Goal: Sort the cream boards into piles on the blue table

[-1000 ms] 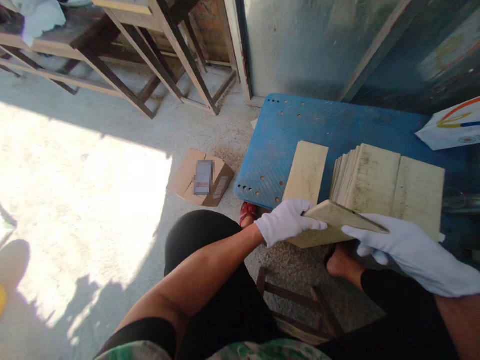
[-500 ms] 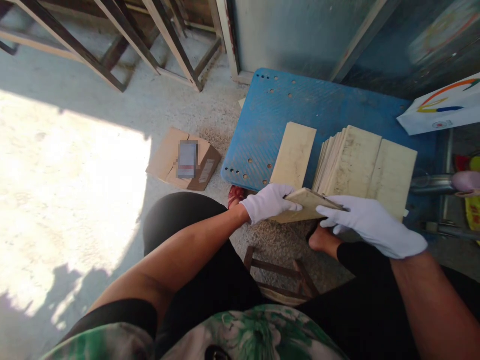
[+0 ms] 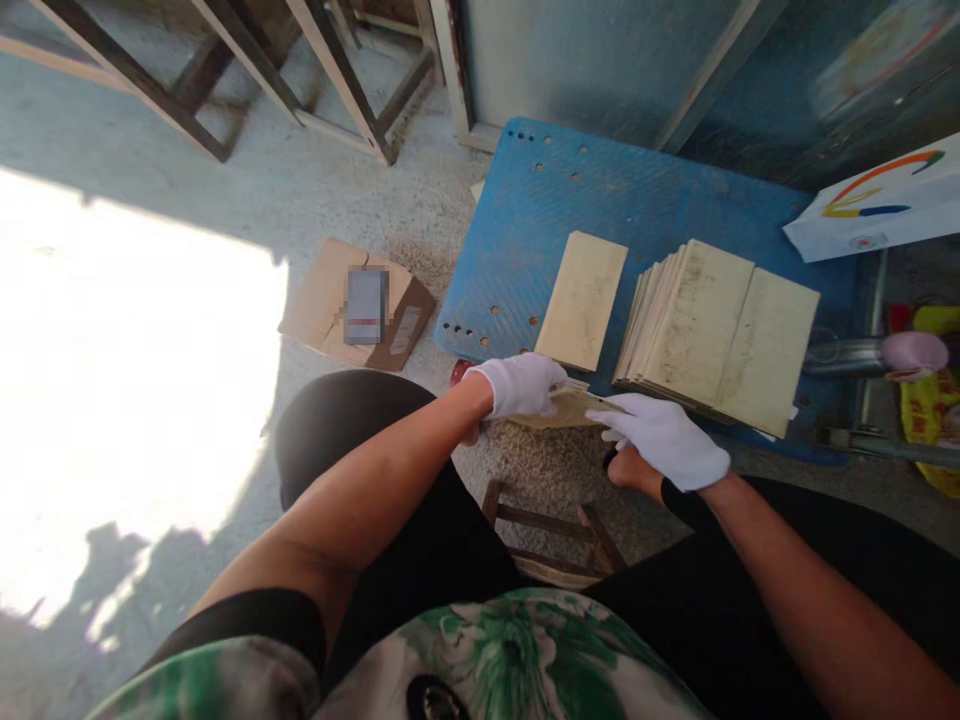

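In white gloves, both my hands hold a flat beige piece, like thin board or folded card (image 3: 564, 412), in front of the blue table's near edge. My left hand (image 3: 519, 386) is closed around its left end. The fingers of my right hand (image 3: 664, 438) pinch the right end. Another beige rectangle (image 3: 583, 300) lies flat on the blue plastic tabletop (image 3: 517, 220), just beyond the held piece. To its right stand stacked beige pieces (image 3: 720, 330) in two side-by-side rows, with dark smudges on top. What the pieces are made of, I cannot tell.
A cardboard box (image 3: 315, 300) with a blurred-out phone-like object (image 3: 365, 305) on it sits on the floor at left. A white printed bag (image 3: 874, 210) and a metal flask (image 3: 844, 355) are at right. A wooden stool (image 3: 555, 525) stands between my legs; wooden frames (image 3: 330, 75) lean behind.
My hands and the held piece have shifted left, away from the stack. My right hand now sits lower left, and the held piece looks flatter. The view has shifted slightly.
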Motion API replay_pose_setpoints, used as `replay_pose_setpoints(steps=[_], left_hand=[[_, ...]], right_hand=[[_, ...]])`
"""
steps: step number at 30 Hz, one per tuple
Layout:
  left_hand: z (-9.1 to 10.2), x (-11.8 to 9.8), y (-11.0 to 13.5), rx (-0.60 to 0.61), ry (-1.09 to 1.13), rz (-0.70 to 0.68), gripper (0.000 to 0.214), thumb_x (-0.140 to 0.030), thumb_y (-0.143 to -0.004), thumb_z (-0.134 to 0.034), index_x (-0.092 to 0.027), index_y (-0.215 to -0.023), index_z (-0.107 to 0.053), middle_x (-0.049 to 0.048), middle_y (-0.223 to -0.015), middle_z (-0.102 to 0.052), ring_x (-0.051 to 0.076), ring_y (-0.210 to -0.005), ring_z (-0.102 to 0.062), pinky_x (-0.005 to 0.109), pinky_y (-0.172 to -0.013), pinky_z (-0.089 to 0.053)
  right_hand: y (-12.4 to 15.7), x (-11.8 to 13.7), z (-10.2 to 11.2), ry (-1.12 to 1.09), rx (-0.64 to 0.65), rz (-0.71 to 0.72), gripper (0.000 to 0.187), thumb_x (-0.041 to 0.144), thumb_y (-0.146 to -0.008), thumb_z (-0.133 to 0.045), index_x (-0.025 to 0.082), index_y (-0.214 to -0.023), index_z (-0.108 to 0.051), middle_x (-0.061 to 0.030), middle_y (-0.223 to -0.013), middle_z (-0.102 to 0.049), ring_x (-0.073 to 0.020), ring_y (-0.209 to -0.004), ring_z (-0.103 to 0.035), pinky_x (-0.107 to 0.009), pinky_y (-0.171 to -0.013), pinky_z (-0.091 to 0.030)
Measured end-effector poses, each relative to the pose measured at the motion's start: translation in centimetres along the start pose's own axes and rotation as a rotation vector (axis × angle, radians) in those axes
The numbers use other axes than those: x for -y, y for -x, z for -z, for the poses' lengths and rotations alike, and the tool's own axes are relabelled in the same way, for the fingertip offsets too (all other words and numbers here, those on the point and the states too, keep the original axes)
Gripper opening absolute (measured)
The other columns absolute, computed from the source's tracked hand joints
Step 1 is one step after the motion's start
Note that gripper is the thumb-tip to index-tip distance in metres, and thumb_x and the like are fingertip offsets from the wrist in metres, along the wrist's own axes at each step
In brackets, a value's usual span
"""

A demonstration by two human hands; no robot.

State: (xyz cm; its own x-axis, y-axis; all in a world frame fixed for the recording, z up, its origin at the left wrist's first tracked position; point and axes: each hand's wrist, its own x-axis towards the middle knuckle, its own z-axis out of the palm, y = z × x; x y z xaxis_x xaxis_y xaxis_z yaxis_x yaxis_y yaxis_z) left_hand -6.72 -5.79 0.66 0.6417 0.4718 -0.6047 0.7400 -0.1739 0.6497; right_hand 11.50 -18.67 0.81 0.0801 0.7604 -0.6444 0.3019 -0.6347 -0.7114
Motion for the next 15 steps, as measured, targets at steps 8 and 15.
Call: replay_pose_setpoints(steps=[8, 15], left_hand=[[2.2, -0.3, 0.6, 0.068, -0.373, -0.023, 0.035, -0.012, -0.071, -0.066, -0.019, -0.104, -0.074, 0.0157, -0.105, -0.072, 0.034, -0.102, -0.065, 0.044, -0.090, -0.049], [3.0, -0.3, 1.0, 0.033, -0.385, -0.054, 0.037, -0.011, -0.077, -0.059, -0.013, -0.111, -0.072, 0.0199, -0.108, -0.070, 0.036, -0.103, -0.064, 0.045, -0.089, -0.049]], right_hand=[[-2.2, -5.9, -3.6, -0.094, -0.048, -0.114, 0.035, 0.035, -0.070, -0.078, 0.023, -0.104, -0.076, -0.0009, -0.087, -0.074, -0.0122, -0.063, -0.063, -0.020, -0.049, -0.047], [-5.2, -9.4, -7.1, -0.125, -0.067, -0.125, 0.032, 0.034, -0.065, -0.080, 0.024, -0.095, -0.077, -0.0015, -0.097, -0.075, -0.0144, -0.072, -0.066, -0.023, -0.060, -0.054]])
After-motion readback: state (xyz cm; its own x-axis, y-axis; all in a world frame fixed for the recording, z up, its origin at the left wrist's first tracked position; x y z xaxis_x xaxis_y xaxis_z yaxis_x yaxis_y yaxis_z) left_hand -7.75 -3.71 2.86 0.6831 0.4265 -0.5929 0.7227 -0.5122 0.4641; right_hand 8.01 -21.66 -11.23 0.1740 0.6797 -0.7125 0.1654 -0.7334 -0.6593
